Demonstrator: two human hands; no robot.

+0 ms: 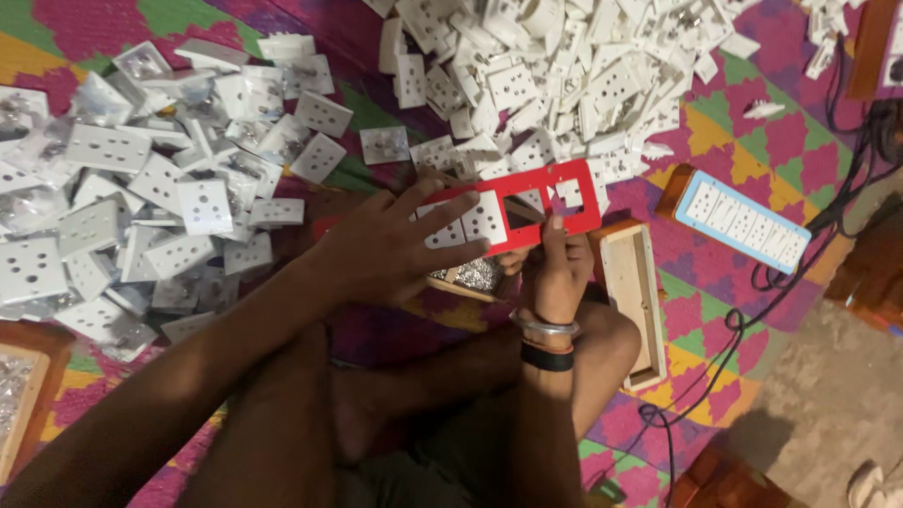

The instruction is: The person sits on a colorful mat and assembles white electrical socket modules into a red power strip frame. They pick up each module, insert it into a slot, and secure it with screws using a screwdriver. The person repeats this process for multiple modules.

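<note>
Heaps of white socket plates (564, 75) cover the patterned mat (743, 141). Over the lap, the red frame (527, 202) holds white socket inserts; the left hand (386, 246) lies flat, fingers spread, on it, and the right hand (562, 273) grips its lower edge.

Our left hand (390, 246) lies flat, palm down, fingers spread and pointing right, forearm running back to the lower left. Our right hand (557, 266) reaches up from below, fingers curled in a closed grip, bangles on its wrist.
</note>
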